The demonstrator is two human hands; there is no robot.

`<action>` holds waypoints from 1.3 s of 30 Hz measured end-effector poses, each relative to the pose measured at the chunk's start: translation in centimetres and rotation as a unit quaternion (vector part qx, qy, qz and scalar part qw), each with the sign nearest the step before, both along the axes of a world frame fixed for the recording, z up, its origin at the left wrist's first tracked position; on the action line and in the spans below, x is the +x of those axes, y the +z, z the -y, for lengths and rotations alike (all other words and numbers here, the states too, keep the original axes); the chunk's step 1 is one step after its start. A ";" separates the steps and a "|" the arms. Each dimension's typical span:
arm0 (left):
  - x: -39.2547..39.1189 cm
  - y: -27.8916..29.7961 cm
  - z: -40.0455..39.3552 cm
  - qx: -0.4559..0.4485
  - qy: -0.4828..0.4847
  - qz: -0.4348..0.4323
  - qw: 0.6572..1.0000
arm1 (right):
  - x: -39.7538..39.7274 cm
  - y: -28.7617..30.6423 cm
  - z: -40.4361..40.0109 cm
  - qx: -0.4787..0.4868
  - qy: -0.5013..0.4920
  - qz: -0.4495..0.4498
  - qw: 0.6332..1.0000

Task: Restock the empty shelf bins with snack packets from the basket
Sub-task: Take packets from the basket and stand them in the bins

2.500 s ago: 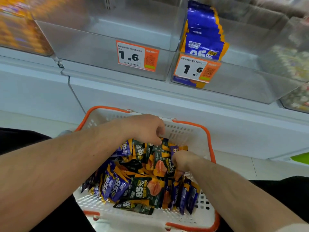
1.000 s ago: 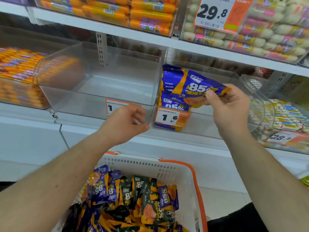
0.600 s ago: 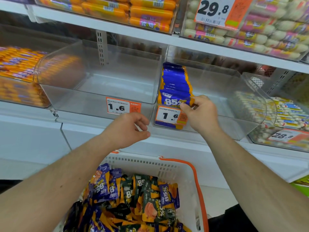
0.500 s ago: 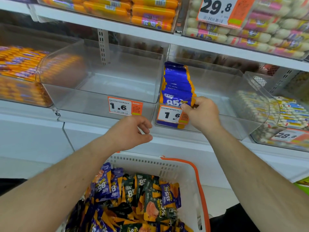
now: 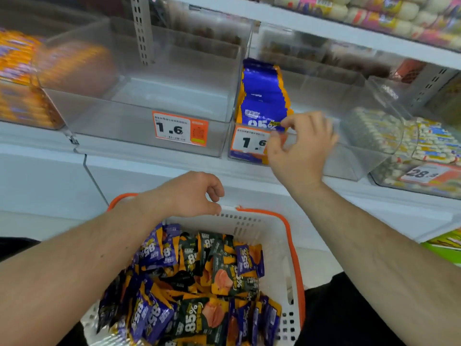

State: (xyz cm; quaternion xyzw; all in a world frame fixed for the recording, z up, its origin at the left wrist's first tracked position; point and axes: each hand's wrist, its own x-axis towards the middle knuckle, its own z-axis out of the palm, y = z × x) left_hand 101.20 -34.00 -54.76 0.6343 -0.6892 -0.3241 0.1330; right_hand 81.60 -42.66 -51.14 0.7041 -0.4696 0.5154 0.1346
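Observation:
A white basket with an orange rim (image 5: pixel 293 255) sits low in the middle, full of purple and dark green snack packets (image 5: pixel 199 283). On the shelf, a clear bin (image 5: pixel 331 96) holds a row of upright blue packets (image 5: pixel 262 96) along its left wall. My right hand (image 5: pixel 301 148) is at that bin's front edge, fingers loosely curled, fingertips by the front packet's top right corner, holding nothing. My left hand (image 5: pixel 192 193) hovers over the basket's far rim, loosely curled and empty. The clear bin to the left (image 5: pixel 162 96) has nothing in it.
Orange price tags reading 1.6 (image 5: pixel 179 128) hang on both bin fronts. A bin of orange packets (image 5: pixel 22 78) stands at the far left and bins of pale wrapped snacks (image 5: pixel 409 141) at the right. Another stocked shelf (image 5: pixel 374 11) runs above.
My right hand carried a blue packet up from the basket, set it at the front of the row and has let go. My left hand has dropped toward the basket rim.

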 end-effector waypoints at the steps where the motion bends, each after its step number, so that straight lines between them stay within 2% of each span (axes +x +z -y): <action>1: -0.1 -0.4 -0.1 0.012 -0.014 0.013 1.000 | 0.6 -0.8 -0.7 -0.005 0.029 -0.010 1.000; 3: -0.3 -1.1 -0.4 0.048 -0.036 0.030 0.998 | 1.6 -3.1 -2.1 0.052 0.096 -0.043 0.993; 5: -0.6 -1.7 -0.7 0.081 -0.064 0.059 0.993 | 2.0 -6.0 -3.1 0.193 0.192 -0.134 0.953; 6: -0.8 -2.0 -0.9 0.092 -0.079 0.079 0.989 | 2.0 -7.3 -3.5 0.292 0.220 -0.206 0.908; 8: -1.2 -2.6 -1.2 0.109 -0.104 0.113 0.982 | 1.7 -9.9 -4.1 0.442 0.224 -0.370 0.786; 11: -1.9 -3.1 -1.6 0.120 -0.147 0.152 0.970 | 1.4 -14.1 -5.4 0.539 0.218 -0.524 0.622; 13: -2.3 -3.3 -1.6 0.128 -0.168 0.164 0.964 | 1.0 -17.1 -6.4 0.574 0.204 -0.567 0.554; 14: -2.5 -3.4 -1.7 0.129 -0.175 0.168 0.961 | 0.7 -18.6 -6.9 0.587 0.195 -0.570 0.541; 21: -3.0 -3.4 -1.7 0.118 -0.189 0.179 0.958 | -0.6 -24.3 -10.6 0.626 0.162 -0.567 0.511; 24: -2.8 -3.4 -1.7 0.121 -0.187 0.175 0.959 | -0.8 -25.5 -10.9 0.624 0.159 -0.565 0.516; 28: -2.3 -3.3 -1.5 0.119 -0.175 0.164 0.964 | -0.3 -24.9 -9.6 0.606 0.167 -0.575 0.524; 31: -1.8 -3.3 -1.1 0.126 -0.155 0.147 0.969 | -0.1 -22.3 -6.8 0.620 0.178 -0.551 0.530; 33: -1.3 -3.2 -0.9 0.133 -0.135 0.144 0.971 | 0.0 -20.1 -4.5 0.620 0.181 -0.531 0.548; 36: -0.4 -2.7 -0.6 0.151 -0.100 0.159 0.970 | -0.2 -16.0 -1.5 0.613 0.194 -0.469 0.606; 37: -0.1 -2.7 -0.4 0.157 -0.085 0.163 0.970 | -0.3 -14.3 -0.9 0.618 0.197 -0.435 0.625; 39: 0.6 -2.7 -0.2 0.163 -0.053 0.163 0.972 | -0.7 -11.0 -0.1 0.658 0.201 -0.310 0.656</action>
